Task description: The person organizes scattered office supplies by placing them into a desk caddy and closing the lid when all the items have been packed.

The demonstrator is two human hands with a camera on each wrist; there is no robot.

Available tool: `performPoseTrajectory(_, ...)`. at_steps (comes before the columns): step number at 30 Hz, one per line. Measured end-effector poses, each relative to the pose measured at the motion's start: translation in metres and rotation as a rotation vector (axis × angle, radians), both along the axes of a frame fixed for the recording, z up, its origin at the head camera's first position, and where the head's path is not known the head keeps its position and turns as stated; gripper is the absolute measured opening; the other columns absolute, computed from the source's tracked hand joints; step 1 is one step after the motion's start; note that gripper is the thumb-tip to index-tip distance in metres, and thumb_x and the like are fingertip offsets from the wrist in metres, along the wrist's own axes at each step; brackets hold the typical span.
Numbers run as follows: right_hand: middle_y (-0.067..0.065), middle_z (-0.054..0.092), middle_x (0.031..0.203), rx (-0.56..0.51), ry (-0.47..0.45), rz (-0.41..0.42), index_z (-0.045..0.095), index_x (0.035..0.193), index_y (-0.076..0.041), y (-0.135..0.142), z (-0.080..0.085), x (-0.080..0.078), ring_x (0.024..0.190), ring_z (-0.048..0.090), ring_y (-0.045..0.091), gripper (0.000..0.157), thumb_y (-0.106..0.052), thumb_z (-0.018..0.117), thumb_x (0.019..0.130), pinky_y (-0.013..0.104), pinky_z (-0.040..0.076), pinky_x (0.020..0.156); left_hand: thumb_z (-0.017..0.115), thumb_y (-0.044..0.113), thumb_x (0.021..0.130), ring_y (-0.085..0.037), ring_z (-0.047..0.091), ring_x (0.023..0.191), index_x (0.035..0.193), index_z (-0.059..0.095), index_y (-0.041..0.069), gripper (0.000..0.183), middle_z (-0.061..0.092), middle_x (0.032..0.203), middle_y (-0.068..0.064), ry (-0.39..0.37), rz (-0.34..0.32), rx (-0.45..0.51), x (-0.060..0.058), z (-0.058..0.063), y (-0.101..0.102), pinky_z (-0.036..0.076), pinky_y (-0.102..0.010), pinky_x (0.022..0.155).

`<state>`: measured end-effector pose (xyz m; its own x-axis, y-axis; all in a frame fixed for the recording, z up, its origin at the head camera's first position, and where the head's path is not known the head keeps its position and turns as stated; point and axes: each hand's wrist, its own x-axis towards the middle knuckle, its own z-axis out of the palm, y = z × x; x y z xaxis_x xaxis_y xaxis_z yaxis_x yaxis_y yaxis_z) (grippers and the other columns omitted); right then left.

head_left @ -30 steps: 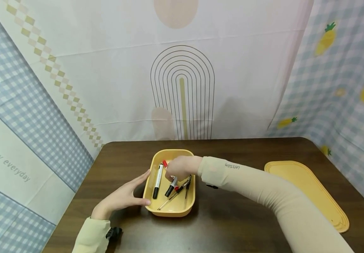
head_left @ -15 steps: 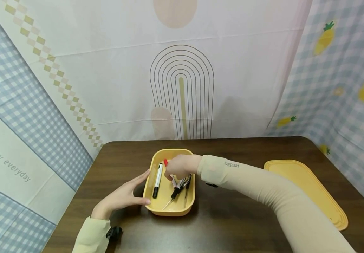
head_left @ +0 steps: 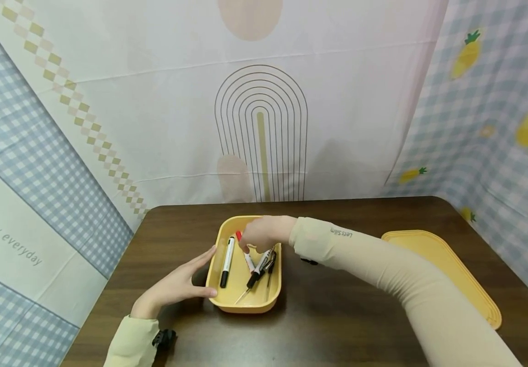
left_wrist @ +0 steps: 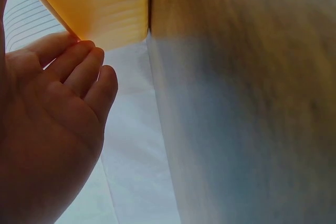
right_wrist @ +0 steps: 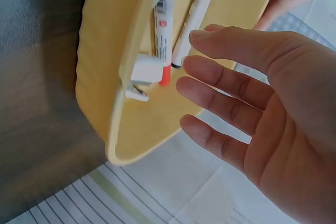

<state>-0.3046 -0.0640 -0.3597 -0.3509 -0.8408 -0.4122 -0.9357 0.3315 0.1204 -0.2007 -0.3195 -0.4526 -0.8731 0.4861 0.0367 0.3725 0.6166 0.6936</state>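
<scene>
A yellow plastic box (head_left: 245, 308) stands on the table holding several writing tools. My left hand (head_left: 174, 284) steadies it, straight fingers and thumb touching the left rim. Above its far part hovers my right hand (head_left: 265, 233), and the right wrist view shows the fingers loosely spread with nothing held. A white marker with a black cap (head_left: 227, 262) lies along the left side of the box. In the middle, a red-capped marker (right_wrist: 164, 35) lies partly under my right hand. Another black-ended marker (head_left: 260, 267) crosses thin dark pens (head_left: 270, 265) at the right. A small white piece (right_wrist: 147, 70) is partly hidden.
A flat yellow lid (head_left: 447, 270) lies at the right of the dark wooden table (head_left: 328, 316), partly behind my right sleeve. Patterned cloths (head_left: 177, 127) hang behind the table and at both sides.
My right hand has let go of the black-ended marker, which now lies beside the pens, and has risen slightly toward the far end. My left hand has stayed on the rim.
</scene>
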Motion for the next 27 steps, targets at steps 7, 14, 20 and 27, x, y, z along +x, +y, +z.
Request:
performPoseTrajectory(7, -0.004, 0.071, 0.112, -0.034, 0.027, -0.047, 0.073, 0.116, -0.019, 0.014, 0.005, -0.01, 0.098, 0.064, 0.016, 0.028, -0.007, 0.063, 0.092, 0.033, 0.053, 0.082, 0.082, 0.041, 0.083, -0.032, 0.026, 0.148, 0.161, 0.025, 0.013, 0.101, 0.025, 0.165, -0.008, 0.009, -0.003, -0.005, 0.0, 0.0, 0.0, 0.026, -0.06, 0.114)
performPoseTrajectory(14, -0.001, 0.071, 0.104, -0.086, 0.031, -0.105, 0.072, 0.112, -0.018, 0.035, 0.006, -0.026, 0.086, 0.061, 0.016, 0.022, -0.01, 0.064, 0.094, 0.035, 0.053, 0.073, 0.082, 0.045, 0.083, -0.031, 0.025, 0.148, 0.161, 0.025, 0.014, 0.102, 0.024, 0.165, -0.006, -0.001, 0.001, 0.004, 0.001, 0.0, 0.0, 0.025, -0.059, 0.115)
performPoseTrajectory(20, 0.001, 0.072, 0.106, -0.142, 0.019, -0.142, 0.072, 0.111, -0.017, 0.054, 0.009, -0.037, 0.091, 0.066, 0.019, 0.017, -0.015, 0.067, 0.095, 0.038, 0.055, 0.076, 0.082, 0.044, 0.083, -0.03, 0.025, 0.148, 0.162, 0.025, 0.015, 0.102, 0.024, 0.165, -0.005, -0.007, 0.002, 0.001, 0.001, 0.0, -0.001, 0.025, -0.059, 0.115)
performPoseTrajectory(27, 0.0, 0.072, 0.095, -0.193, 0.0, -0.172, 0.073, 0.106, -0.013, 0.074, 0.011, -0.048, 0.084, 0.065, 0.017, 0.012, -0.015, 0.069, 0.095, 0.036, 0.054, 0.074, 0.082, 0.044, 0.083, -0.031, 0.025, 0.148, 0.162, 0.024, 0.014, 0.102, 0.024, 0.165, -0.006, -0.015, 0.005, -0.002, 0.002, 0.0, -0.001, 0.025, -0.059, 0.115)
